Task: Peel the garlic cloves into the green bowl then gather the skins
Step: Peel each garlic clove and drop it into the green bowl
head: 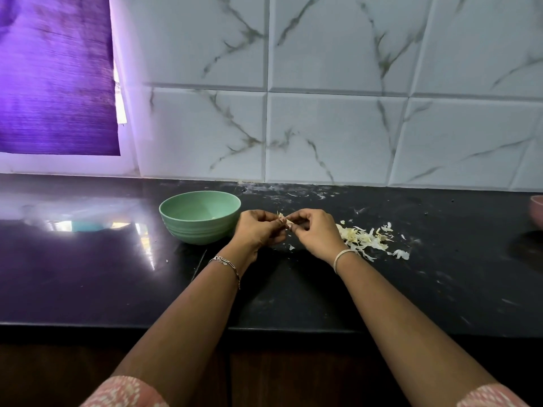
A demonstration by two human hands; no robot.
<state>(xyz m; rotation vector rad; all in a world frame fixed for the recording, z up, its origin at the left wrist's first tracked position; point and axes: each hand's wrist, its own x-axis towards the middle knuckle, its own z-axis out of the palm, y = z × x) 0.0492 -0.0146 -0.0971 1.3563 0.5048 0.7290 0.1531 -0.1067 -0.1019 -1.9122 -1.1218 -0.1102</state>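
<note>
A green bowl [199, 217] stands on the black counter, just left of my hands; from here I cannot make out what lies inside it. My left hand [258, 229] and my right hand [313, 232] meet above the counter and both pinch one small garlic clove [285, 222], with a pale strip of skin sticking up between the fingertips. A loose heap of garlic skins [365, 239] lies on the counter right of my right hand. A few small flakes lie under my hands.
The black counter [117, 274] runs to a marble-patterned tiled wall [323, 127] behind. A pink bowl [537, 210] shows at the far right edge. A purple blind [55, 74] hangs at the upper left. The counter's front edge lies close below my forearms.
</note>
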